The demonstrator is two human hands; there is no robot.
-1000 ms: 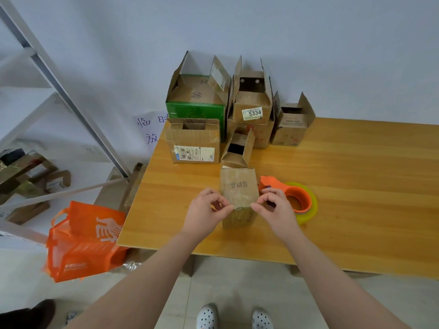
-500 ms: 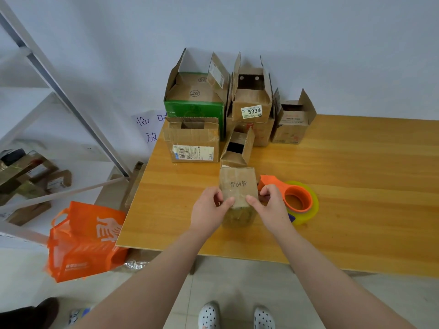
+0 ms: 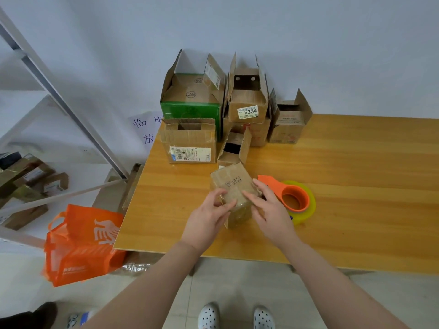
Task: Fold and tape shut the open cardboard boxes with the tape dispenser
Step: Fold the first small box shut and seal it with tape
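- The left hand (image 3: pixel 209 217) pinched the near left edge of the small box (image 3: pixel 234 184) between thumb and curled fingers.
- The right hand (image 3: pixel 269 210) pressed on the box's right side, fingers fairly straight.
- The box was turned askew near the front of the table (image 3: pixel 356 186).
- The tape dispenser (image 3: pixel 295 200) lay just right of it.
- Several open boxes (image 3: pixel 190 138) stood behind, towards the wall.
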